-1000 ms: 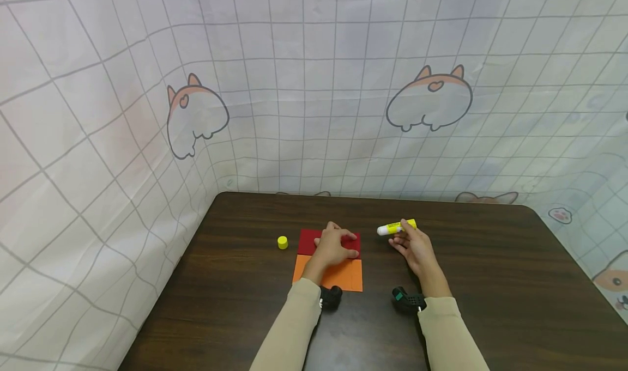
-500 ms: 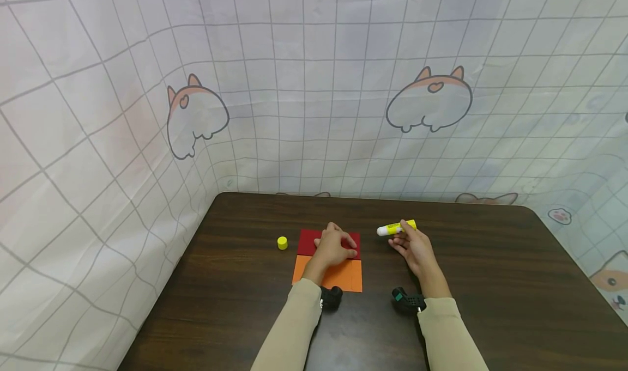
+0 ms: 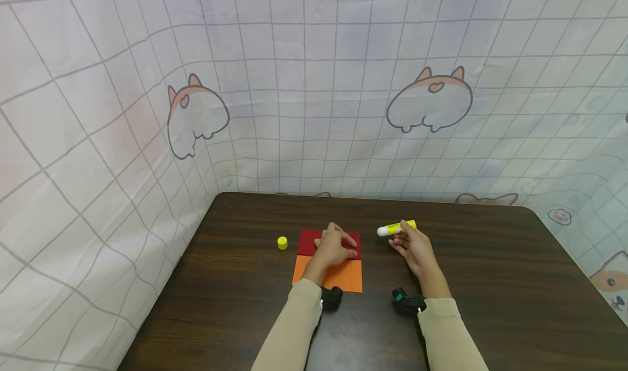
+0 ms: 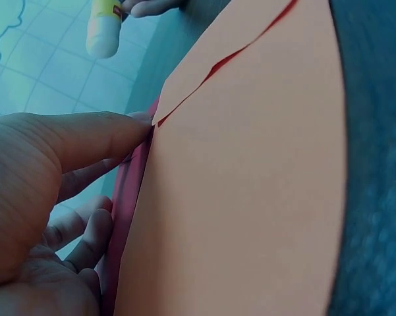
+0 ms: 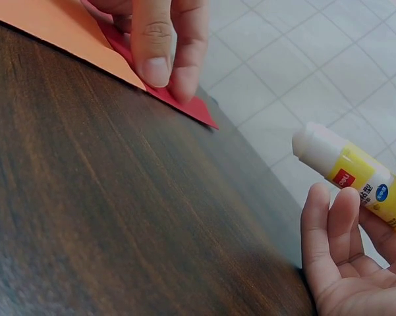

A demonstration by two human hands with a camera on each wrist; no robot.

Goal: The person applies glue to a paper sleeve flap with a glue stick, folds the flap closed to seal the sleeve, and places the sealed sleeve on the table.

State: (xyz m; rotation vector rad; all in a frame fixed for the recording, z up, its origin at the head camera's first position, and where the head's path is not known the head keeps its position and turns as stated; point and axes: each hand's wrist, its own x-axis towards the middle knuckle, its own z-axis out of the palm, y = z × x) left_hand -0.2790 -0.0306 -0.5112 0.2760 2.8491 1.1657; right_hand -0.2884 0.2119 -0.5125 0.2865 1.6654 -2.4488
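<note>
In the head view a sheet of paper lies on the table, with a dark red upper part (image 3: 307, 243) and an orange lower part (image 3: 343, 278). My left hand (image 3: 333, 248) rests on the red part, its thumb and forefinger pressing near the right edge where the colours meet. A thin red slit crosses the orange paper (image 4: 244, 178) in the left wrist view. To the right, my right hand (image 3: 414, 248) holds an uncapped glue stick (image 5: 352, 172), yellow with a white end, tilted above the table. Its other fingers are loosely bent.
A yellow cap (image 3: 282, 243) stands on the dark wooden table (image 3: 235, 305), left of the paper. Behind the table hangs a white grid-patterned cloth (image 3: 314, 87) with cartoon animals. A black wrist device (image 3: 331, 298) sits on the left wrist, another (image 3: 408, 301) on the right.
</note>
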